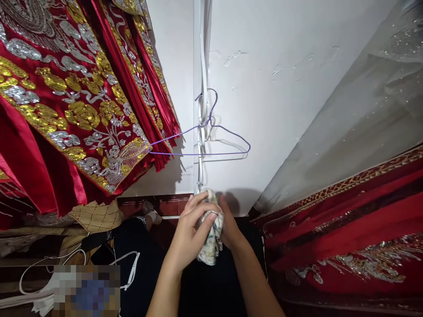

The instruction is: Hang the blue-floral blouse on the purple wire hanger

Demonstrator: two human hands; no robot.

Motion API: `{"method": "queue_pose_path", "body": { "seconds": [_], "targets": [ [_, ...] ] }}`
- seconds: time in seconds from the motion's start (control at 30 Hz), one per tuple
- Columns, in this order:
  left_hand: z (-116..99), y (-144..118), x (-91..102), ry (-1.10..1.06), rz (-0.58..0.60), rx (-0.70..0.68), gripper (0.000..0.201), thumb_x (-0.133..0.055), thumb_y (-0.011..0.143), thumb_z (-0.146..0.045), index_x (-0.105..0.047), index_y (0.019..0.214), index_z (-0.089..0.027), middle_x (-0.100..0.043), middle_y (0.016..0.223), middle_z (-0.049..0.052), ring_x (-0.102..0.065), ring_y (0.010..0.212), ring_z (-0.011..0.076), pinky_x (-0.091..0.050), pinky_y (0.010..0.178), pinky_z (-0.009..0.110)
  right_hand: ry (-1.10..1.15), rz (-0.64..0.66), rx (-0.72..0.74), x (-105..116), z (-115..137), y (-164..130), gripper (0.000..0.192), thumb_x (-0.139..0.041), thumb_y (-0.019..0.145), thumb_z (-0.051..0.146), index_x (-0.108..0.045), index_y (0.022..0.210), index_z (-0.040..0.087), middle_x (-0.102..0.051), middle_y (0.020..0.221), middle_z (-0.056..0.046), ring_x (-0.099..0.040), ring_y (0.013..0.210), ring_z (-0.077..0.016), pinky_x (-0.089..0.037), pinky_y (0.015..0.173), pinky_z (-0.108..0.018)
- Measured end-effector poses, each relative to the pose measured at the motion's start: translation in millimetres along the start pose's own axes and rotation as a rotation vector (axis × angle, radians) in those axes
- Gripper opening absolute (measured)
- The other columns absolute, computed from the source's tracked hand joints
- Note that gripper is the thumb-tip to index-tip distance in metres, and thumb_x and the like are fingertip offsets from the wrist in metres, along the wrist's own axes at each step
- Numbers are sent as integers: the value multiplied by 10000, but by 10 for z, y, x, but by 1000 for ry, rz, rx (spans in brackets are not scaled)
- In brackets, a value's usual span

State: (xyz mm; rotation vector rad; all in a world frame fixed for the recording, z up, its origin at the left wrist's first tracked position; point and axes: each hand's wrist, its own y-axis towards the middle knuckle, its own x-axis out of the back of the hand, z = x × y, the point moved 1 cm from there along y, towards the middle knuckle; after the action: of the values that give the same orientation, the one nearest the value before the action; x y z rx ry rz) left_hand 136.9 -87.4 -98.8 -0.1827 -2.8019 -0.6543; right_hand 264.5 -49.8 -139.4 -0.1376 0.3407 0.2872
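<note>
No readable labels or writing anywhere. Both hands closed on a bunched floral cloth (211, 240) — my left hand (188, 235) wraps it from the front, my right hand (231, 229) grips behind (fingers mostly hidden). It sits low against the white wall (280, 88), just under the purple wire hanger (201, 141). Red embroidered garments (66, 101) crowd the left; a clear-covered red dress (346, 211) the right — narrow gap between.

Both forearms reach up from the bottom edge and meet at the middle. The left hand (190, 231) lies in front, fingers curled and closed in a grip. The right hand (231, 229) sits just behind, mostly hidden, fingers closed too.
</note>
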Motion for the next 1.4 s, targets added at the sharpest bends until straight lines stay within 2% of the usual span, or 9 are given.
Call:
{"method": "queue_pose_path", "body": {
  "seconds": [0.1, 0.2, 0.33, 0.43, 0.6, 0.77, 0.97, 1.23, 1.4],
  "targets": [
    [139, 39, 236, 133, -11, 5, 412, -580, 978, -343, -614, 1388, -334, -377, 1631, 66, -267, 1546, 309, -254, 1240, 536, -75, 233, -53, -102, 145, 10, 535, -510, 894, 715, -703, 982, 224, -694, 828, -64, -666, 841, -230, -521, 716, -328],
    [347, 24, 511, 42, 52, 119, 509, -569, 978, -389, -514, 1479, -316, -551, 1489, 105, -483, 1419, 288, -407, 1159, 451, -403, 414, 63, -83, 326, 105, 212, -756, 776, 344, -710, 922, 196, -684, 784, -12, -604, 703, -173, -487, 683, -289],
    [547, -130, 717, -51, 294, 307, 327, -549, 967, -453, -714, 1131, -222, -735, 1051, 78, -684, 1020, 260, -549, 871, 322, -582, 87, 365, 50, 630, 447, 113, -667, 746, 180, -736, 834, 158, -687, 735, -13, -583, 634, -151, -472, 631, -268],
    [593, -244, 763, 104, 409, 359, 271, -560, 941, -418, -715, 903, -200, -736, 919, 53, -667, 872, 247, -522, 786, 293, -567, -117, 562, 125, 790, 835, 456, -648, 755, 169, -708, 1206, 179, -737, 1098, -62, -672, 949, -214, -516, 836, -305],
    [584, -250, 843, 479, 382, 428, 296, -445, 939, -290, -661, 1131, -226, -721, 933, 52, -662, 888, 247, -463, 811, 290, -729, -111, 499, 279, 693, 1315, 401, -569, 855, 287, -687, 1224, 180, -731, 1151, -77, -659, 1040, -261, -503, 928, -371],
    [651, -161, 1028, 721, 586, 526, 277, -393, 950, -300, -653, 916, -212, -706, 879, 64, -658, 840, 246, -407, 744, 291, -975, -104, 497, 673, 675, 1061, 326, -491, 887, 264, -711, 1123, 219, -740, 939, -30, -666, 921, -264, -483, 831, -344],
    [602, 385, 1277, 821, 477, 293, 299, -552, 900, -416, -729, 936, -178, -719, 1107, 145, -641, 1074, 316, -460, 955, 388, -936, -181, 493, 1012, 1007, 606, 288, -507, 849, 226, -712, 1050, 209, -726, 906, -16, -653, 910, -241, -454, 777, -300],
    [-34, 1100, 1346, 889, 285, -258, 221, -536, 857, -217, -701, 995, -166, -601, 1265, 129, -529, 1257, 315, -417, 1121, 477, -879, -237, 498, 1056, 1248, 454, 130, -533, 749, 191, -643, 815, 176, -656, 766, -5, -592, 770, -192, -410, 677, -262],
    [-81, 1061, 1432, 997, 390, -224, 220, -574, 881, -297, -739, 953, -172, -643, 1193, 129, -578, 1186, 331, -456, 1077, 491, -970, -302, 529, 1035, 1259, 448, 147, -520, 740, 202, -640, 823, 182, -663, 780, -9, -590, 779, -200, -404, 682, -270]
  ]
}}
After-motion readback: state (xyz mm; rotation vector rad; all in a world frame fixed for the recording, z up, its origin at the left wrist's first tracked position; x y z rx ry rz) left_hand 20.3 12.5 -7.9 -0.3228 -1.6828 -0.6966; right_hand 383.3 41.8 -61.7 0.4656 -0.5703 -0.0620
